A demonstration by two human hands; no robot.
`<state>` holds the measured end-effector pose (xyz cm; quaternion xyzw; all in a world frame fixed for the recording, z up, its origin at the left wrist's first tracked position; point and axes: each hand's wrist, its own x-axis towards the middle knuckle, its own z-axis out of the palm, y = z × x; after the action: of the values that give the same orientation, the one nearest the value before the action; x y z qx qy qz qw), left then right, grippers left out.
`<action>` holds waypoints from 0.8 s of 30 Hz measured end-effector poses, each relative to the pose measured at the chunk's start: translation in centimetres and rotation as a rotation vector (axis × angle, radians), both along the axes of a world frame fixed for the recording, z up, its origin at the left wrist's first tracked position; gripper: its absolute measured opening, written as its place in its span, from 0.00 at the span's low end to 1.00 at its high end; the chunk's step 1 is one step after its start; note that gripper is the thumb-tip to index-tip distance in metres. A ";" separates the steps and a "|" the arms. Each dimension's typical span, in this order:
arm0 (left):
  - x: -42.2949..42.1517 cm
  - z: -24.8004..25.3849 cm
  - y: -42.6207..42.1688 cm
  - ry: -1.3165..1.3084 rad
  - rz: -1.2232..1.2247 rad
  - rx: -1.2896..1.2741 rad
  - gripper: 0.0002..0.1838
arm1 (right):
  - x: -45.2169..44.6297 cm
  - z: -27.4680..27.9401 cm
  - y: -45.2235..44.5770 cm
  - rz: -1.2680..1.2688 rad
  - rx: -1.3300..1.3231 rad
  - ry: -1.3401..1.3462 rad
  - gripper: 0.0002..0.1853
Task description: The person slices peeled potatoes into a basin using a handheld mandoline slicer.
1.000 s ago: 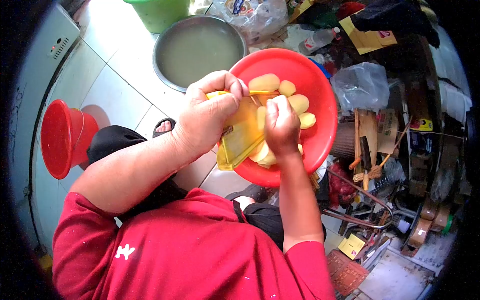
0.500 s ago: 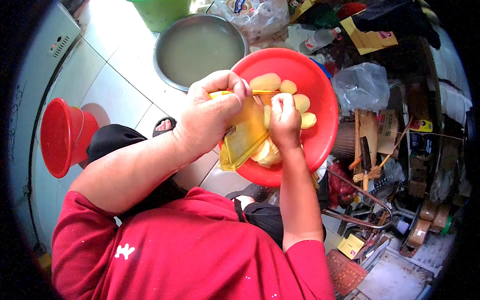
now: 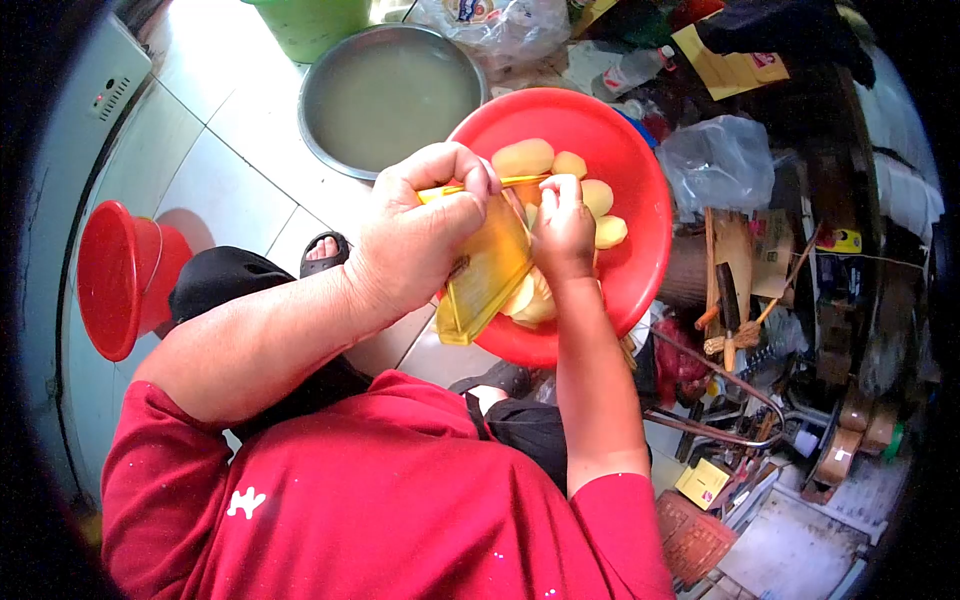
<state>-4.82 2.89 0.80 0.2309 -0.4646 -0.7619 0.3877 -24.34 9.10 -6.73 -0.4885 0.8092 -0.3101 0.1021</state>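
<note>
My left hand [image 3: 428, 215] is closed in a fist round the rim of a yellow plastic bag [image 3: 487, 275], which hangs down from it over the near left side of a red basin [image 3: 640, 265]. My right hand [image 3: 563, 230] is closed at the bag's other edge, fingers bent against the rim; part of its grip is hidden. Several peeled potatoes [image 3: 523, 157] lie in the basin beyond my right hand. Pale cut potato pieces [image 3: 535, 302] show below the hands, beside the bag. The bag's inside is mostly hidden.
A grey basin of cloudy water [image 3: 392, 100] stands at the back left, beside a green bucket [image 3: 315, 25]. A red bucket [image 3: 110, 280] is at the left. To the right lie a clear plastic bag [image 3: 715, 165], a bottle [image 3: 635, 72], a knife [image 3: 727, 300] and other clutter.
My right hand has shifted slightly left, towards my left hand, and its fingers have turned. The bag's rim is less tightly stretched. My left hand keeps its hold.
</note>
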 end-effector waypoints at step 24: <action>0.3 0.0 -0.5 0.103 -0.056 0.125 0.03 | 9.7 11.8 4.3 0.439 -0.291 -0.176 0.18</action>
<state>-4.56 2.34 0.77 0.2021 -0.4017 -0.8109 0.3744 -14.63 13.39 5.05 -0.6330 0.6189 -0.4345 0.1655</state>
